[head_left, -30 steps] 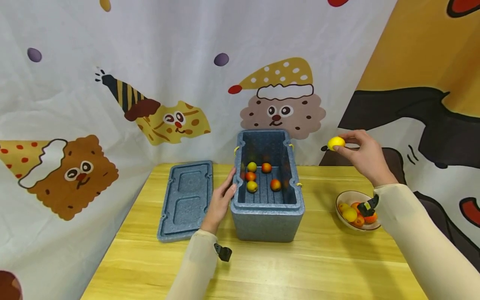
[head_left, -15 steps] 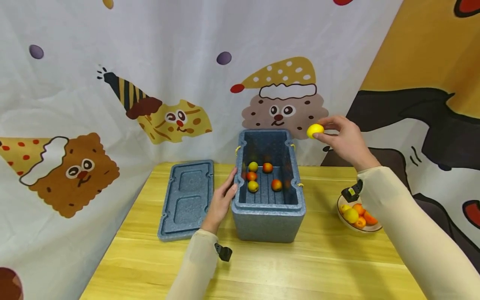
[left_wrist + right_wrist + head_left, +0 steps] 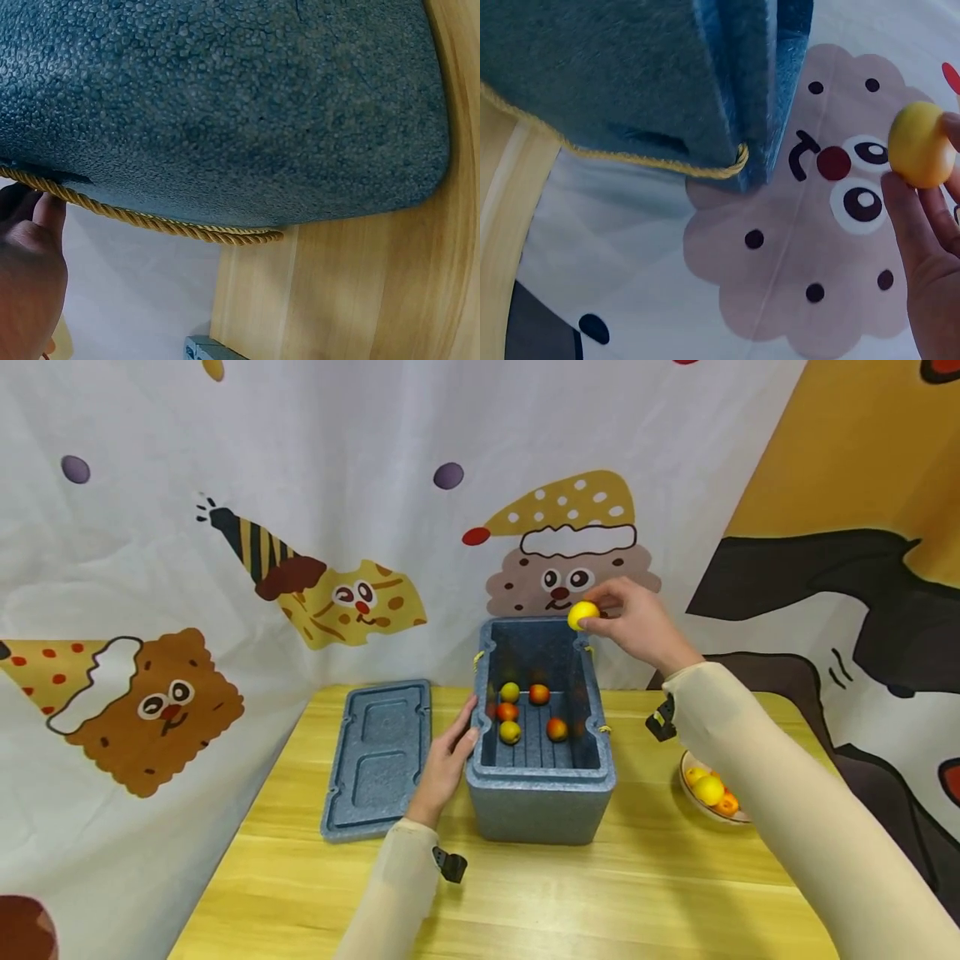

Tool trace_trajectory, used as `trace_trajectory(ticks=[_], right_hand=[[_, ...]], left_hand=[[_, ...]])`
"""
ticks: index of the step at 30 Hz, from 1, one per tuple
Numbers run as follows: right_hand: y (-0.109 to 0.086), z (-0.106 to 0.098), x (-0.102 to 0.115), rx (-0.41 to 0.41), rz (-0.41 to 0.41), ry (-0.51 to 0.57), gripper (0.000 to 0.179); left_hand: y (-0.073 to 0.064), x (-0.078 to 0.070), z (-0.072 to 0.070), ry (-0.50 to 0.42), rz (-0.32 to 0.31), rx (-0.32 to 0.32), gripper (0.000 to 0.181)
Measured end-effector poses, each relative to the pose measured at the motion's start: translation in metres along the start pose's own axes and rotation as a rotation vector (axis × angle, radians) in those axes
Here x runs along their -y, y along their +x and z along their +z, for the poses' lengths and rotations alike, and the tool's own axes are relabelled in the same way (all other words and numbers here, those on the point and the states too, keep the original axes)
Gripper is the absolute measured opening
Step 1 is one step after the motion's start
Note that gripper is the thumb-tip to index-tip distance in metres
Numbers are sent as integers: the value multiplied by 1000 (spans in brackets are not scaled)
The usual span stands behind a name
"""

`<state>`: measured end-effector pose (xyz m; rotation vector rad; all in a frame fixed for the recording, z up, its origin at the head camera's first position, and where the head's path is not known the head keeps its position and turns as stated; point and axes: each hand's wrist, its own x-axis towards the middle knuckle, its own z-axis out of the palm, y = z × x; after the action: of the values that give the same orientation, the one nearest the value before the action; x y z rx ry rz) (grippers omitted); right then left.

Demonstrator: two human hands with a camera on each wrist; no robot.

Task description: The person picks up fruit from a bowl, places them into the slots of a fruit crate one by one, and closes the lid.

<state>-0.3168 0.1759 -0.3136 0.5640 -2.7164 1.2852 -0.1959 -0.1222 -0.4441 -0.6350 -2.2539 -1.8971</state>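
Head: right hand [image 3: 637, 622] pinches a yellow fruit [image 3: 582, 615] between thumb and fingers, in the air by the far rim of the grey box [image 3: 540, 814]; can't tell if it's over the opening. Left hand [image 3: 442, 772] lies along the box's left wall, fingers fairly straight, thumb apart. 5 fruits [image 3: 557, 729] on the box floor, 2 yellowish, 3 red-orange; more in the bowl [image 3: 688, 792], partly behind the right sleeve. Lid [image 3: 378, 718] lies off, left of the box.

Step, my read: bowl-to-box transfer, mid-carry. Next calls for centring over the opening, lowering past the rim, then release.

Left wrist: fingertips at the box wall by the yellow rope [image 3: 150, 219]; can't tell if they hook it.

Right wrist: fruit is smooth, oval, yellow shading to orange, no visible damage, well apart from the box.
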Motion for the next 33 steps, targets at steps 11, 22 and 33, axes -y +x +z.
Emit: trace_trajectory(ticks=[11,22,33], right_hand=[[23,19,19,139,25,-50,37],[32,32,23,241,10,-71,32],[32,36,24,293,20,-105,33]], left_hand=[[1,1,1,12,22,-8,48],[1,1,0,25,23,-9,48],[0,0,-1,43,16,-13,49]])
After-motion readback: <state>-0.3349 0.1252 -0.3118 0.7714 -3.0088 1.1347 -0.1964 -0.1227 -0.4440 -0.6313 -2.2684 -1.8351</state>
